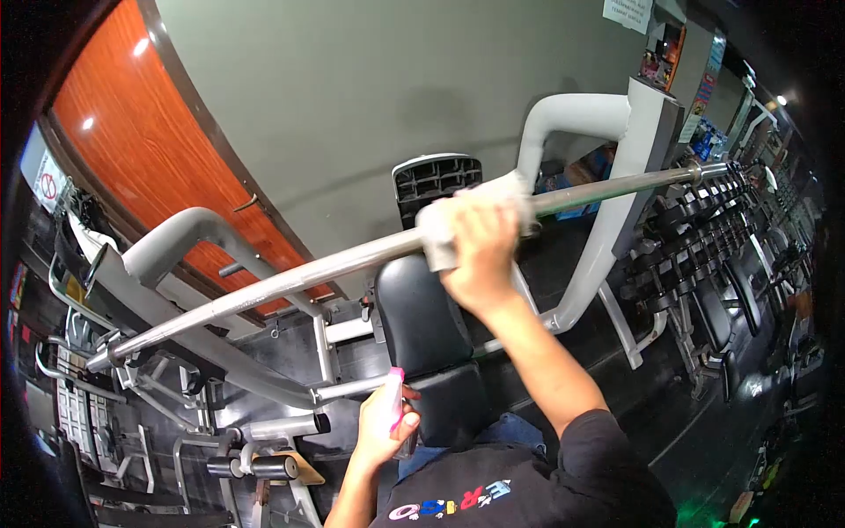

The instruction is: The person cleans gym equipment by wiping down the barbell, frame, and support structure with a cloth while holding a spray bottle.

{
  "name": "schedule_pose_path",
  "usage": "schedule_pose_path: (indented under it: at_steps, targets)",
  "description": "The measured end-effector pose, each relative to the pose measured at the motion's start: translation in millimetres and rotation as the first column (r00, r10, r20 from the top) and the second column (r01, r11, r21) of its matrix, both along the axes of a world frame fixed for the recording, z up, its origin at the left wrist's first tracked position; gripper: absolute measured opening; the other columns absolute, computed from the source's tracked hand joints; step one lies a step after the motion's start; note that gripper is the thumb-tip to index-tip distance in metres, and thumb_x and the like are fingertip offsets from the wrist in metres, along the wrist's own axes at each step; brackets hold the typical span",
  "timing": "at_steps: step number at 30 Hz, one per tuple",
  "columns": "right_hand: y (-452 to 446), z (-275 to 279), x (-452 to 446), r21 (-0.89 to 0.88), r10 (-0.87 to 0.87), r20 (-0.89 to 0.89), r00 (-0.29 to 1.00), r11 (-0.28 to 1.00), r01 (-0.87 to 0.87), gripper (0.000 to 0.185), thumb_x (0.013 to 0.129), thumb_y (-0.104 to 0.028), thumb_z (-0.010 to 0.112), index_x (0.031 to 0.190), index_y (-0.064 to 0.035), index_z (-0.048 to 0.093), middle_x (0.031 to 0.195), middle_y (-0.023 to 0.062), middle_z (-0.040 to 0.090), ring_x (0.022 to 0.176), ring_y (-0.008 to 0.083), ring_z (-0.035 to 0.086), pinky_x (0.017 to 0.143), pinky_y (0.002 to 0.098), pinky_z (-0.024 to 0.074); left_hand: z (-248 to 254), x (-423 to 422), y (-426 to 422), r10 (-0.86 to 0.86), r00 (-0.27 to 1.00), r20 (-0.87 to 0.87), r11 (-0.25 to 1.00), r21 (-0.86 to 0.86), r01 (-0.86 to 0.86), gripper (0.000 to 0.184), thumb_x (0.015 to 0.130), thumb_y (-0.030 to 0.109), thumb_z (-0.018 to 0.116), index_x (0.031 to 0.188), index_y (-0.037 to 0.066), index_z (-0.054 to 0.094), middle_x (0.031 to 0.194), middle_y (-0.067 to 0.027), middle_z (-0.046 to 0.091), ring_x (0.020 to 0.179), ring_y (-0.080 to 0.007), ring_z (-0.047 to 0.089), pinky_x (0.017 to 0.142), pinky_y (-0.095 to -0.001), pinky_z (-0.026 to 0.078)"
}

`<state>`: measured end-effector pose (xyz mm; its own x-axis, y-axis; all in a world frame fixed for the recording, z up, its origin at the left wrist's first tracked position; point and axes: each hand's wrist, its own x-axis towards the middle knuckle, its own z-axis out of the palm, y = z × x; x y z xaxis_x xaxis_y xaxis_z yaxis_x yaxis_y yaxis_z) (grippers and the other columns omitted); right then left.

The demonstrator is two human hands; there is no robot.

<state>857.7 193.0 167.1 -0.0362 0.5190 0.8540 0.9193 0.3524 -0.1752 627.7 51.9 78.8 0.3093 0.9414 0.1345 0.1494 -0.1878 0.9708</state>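
Pressing a white cloth (436, 236) against the long metal bar (290, 279), your right hand (482, 233) is clamped on the cloth near the middle of the bar, with the fingers curled over the top. The cloth bunches out on both sides of your grip; you cannot tell whether it goes all the way round the metal. Your left hand (377, 429) is lower and well apart from the right, closed around a spray bottle (395, 405) with a pink top, which stands nearly upright just in front of your black shirt (537, 488). The bar slants across your view, its left end low and its right end high, passing above a black backrest (422, 308). A black seat (453, 403) lies below the backrest, close to your lap. Thick pale frames (607, 220) stand on either side of the backrest, each with a curved tube at the top. Behind them you face a grey-green wall (334, 88), with an orange-brown door (141, 123) to the left. Off to your right, dark dumbbells (704, 220) fill a rack beyond the right-hand frame.
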Motion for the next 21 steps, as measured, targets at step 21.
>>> schedule_pose_path:
  at_steps: [21]
  targets:
    - [-33.9, -80.8, 50.2, 0.485, 0.146, -0.729, -0.669, 0.800, -0.353, 0.048, 0.098, -0.045, 0.049, 0.130, -0.0087, 0.048, 0.122, 0.0111, 0.059, 0.112, 0.0266, 0.058, 0.096, 0.0431, 0.0500, -12.4, -55.0, -21.4, -0.005, 0.991, 0.131, 0.995, 0.104, -0.009, 0.066, 0.086, 0.044, 0.067, 0.127, -0.005, 0.050, 0.092, -0.0102, 0.065, 0.069, -0.0151, 0.059, 0.069, -0.0293, 0.049]
